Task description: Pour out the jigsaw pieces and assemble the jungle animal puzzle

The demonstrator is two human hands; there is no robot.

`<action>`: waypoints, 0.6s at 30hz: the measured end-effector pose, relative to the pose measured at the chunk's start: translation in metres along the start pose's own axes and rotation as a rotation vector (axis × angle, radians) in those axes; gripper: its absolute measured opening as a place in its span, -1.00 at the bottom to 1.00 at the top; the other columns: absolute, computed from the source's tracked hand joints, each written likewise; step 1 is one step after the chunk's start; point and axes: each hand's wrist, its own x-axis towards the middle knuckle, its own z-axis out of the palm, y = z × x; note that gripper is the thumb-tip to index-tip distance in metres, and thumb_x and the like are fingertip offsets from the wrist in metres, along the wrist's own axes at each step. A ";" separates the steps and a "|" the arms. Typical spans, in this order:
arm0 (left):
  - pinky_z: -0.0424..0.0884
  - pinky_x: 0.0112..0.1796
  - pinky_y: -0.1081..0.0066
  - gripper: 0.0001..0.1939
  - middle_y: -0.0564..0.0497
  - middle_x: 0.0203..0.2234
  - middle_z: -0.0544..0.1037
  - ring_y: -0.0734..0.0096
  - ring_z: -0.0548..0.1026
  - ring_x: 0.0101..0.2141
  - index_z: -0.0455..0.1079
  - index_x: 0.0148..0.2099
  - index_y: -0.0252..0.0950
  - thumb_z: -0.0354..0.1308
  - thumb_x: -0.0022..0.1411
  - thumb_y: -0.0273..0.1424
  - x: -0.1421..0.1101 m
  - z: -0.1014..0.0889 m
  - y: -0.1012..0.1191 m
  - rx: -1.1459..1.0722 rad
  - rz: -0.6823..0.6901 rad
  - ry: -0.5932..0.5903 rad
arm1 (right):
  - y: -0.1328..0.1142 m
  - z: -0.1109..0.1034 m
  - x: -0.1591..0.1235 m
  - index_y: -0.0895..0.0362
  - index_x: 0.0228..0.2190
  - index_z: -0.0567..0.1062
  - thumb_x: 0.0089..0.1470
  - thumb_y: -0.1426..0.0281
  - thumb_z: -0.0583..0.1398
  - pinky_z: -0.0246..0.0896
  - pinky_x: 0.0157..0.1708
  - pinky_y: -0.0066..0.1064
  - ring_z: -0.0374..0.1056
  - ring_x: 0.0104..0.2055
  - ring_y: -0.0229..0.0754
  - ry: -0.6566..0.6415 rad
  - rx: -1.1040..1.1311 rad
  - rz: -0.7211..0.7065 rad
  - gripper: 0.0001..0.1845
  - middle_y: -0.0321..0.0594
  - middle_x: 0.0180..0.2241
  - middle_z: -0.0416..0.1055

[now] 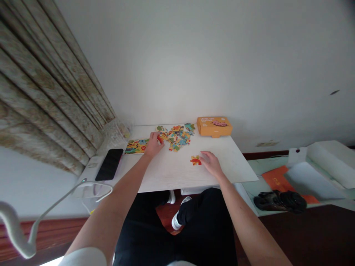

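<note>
My left hand [154, 145] is closed on a red puzzle piece [160, 139], held between thumb and fingers at the left edge of a loose pile of colourful puzzle pieces [179, 137]. Partly behind that hand lies a printed picture sheet with animals [135, 146]; its right end is hidden. Over the right half of the table, my right hand [211, 163] rests with thumb and index finger apart, at the right edge of a small red and yellow group of puzzle pieces [196, 160] lying flat. Whether the fingertips press on that group is too small to tell.
An orange puzzle box [214, 126] stands at the back right of the white table [166, 177]. A black phone [109, 164] and crumpled clear plastic [118, 133] are on the left. A white cable [59, 201] arches at lower left. Right of the table sit black shoes [280, 201] and an open white box [313, 177].
</note>
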 end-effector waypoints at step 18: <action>0.54 0.02 0.18 -0.65 -0.17 -0.01 0.41 0.17 0.49 0.05 0.21 0.10 -0.23 0.14 0.29 -0.47 -0.069 0.093 0.126 -0.286 0.582 -0.115 | -0.004 -0.012 0.002 0.14 -0.11 0.57 -0.05 -0.02 0.37 0.37 -0.27 -0.29 0.51 -0.33 -0.07 0.011 0.507 0.194 -0.41 -0.20 -0.43 0.60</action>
